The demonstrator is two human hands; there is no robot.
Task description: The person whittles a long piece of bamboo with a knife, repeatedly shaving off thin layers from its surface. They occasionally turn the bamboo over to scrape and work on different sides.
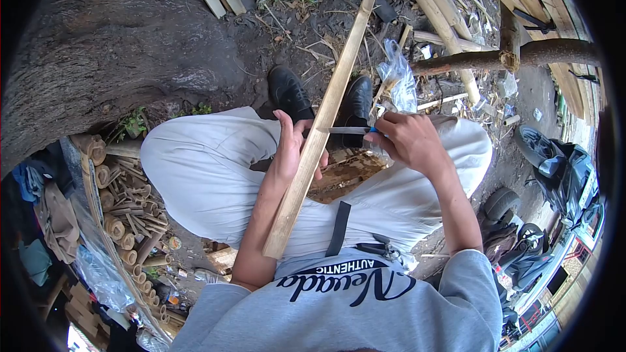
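Note:
A long, flat bamboo strip [338, 85] runs slantwise from near my lap up past my shoes. My left hand [290, 150] cups it from beneath near its middle, the thumb on the left side and fingertips showing past the right edge. In my right hand [409, 140] is a knife [345, 130] with a blue part at its handle. The blade points left, and its tip meets the strip just above my left fingers.
A thick tree trunk [124, 52] lies at the upper left. Cut bamboo pieces [134, 215] are piled at the left. A plastic bag [398, 78] is beyond my right shoe. A branch [541, 54] and long bamboo poles [427, 3] stand at the upper right; a motorbike [564, 169] is at the right.

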